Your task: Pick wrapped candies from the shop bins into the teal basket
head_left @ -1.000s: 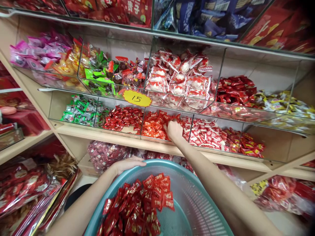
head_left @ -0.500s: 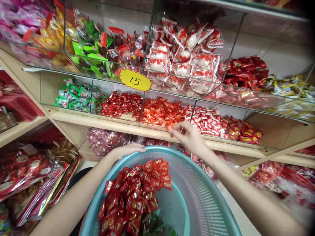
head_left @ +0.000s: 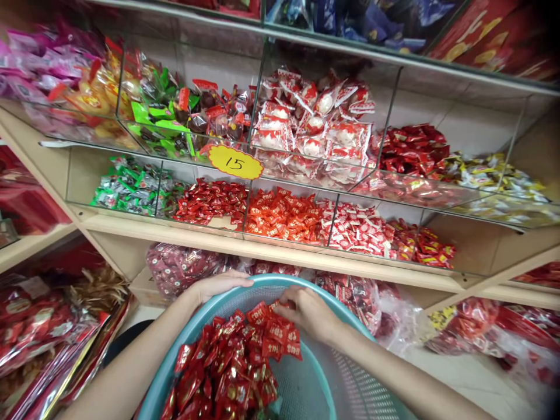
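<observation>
A teal plastic basket point(head_left: 319, 367) with mesh walls is below the shelf, tilted towards me. My left hand point(head_left: 223, 286) is closed on its far left rim. Red-wrapped candies point(head_left: 227, 361) are heaped in the left half of the basket, with brighter orange-red ones point(head_left: 277, 335) on top. My right hand point(head_left: 308, 312) is inside the far rim, its fingers curled and pinched at a small orange-red wrapped candy on the pile's edge. The fingertips partly cover that candy.
Behind the basket, a glass-fronted shelf holds orange-red candies point(head_left: 284, 216), dark red candies point(head_left: 210, 201) and pink-white candies point(head_left: 361, 227). A yellow price tag point(head_left: 235, 162) reads 15. Bagged goods point(head_left: 184, 268) lie under the wooden ledge point(head_left: 262, 251).
My right hand has come down from the front of the orange-red candy bin into the basket, bringing an orange-red candy. My left hand stays on the rim. The view has tipped upward slightly.
</observation>
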`<state>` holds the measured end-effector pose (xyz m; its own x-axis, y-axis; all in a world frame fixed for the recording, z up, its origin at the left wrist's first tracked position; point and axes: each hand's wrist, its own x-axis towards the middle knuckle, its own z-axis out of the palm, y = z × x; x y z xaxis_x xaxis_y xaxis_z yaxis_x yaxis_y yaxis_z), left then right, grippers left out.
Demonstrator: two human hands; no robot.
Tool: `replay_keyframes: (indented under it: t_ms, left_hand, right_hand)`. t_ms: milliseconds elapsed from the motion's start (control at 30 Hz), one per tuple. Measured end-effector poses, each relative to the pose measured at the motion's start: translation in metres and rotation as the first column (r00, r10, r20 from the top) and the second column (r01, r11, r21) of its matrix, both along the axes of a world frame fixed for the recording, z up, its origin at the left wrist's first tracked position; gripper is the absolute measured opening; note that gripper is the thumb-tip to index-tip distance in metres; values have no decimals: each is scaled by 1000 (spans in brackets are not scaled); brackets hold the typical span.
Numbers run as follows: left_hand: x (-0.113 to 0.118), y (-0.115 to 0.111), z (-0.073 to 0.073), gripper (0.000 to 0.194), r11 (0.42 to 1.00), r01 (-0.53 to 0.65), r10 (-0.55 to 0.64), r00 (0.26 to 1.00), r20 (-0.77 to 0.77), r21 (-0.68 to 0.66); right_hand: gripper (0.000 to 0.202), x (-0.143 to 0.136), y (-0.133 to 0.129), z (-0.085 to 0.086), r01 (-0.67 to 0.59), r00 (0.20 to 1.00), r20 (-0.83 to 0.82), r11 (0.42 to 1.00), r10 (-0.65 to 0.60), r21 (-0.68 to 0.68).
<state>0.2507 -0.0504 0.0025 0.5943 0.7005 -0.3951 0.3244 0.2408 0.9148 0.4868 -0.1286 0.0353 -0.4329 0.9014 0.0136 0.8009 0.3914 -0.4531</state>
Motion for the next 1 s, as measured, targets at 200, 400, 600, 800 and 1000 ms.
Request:
replay_keyframes:
  t_ms: [200,400,600,800,1000]
  left_hand:
    - [0,0,-2,40,1000,-16,16,1000,25,-3]
    - [-2,1,0,38,1000,-26,27,999,25,-16]
    - [0,0,2,38,999,-19,21,999,41,-42]
    - [0,-1,6,40,1000,-19,19,1000,-18,-3]
    - [1,-1,6,43,998,-41,40,999,-9,-47]
  right_hand:
    - [26,-1,74,72,148,989,-76,937,-130,318]
    - [37,-27,131,86,351,913,55,846,-405,402]
    - [26,-35,139,76,342,896,123,840,-426,421]
    - [26,-19,136,83,391,892,2,774,-453,498]
    - [28,2,80,92,388,914,-315,780,-256,492]
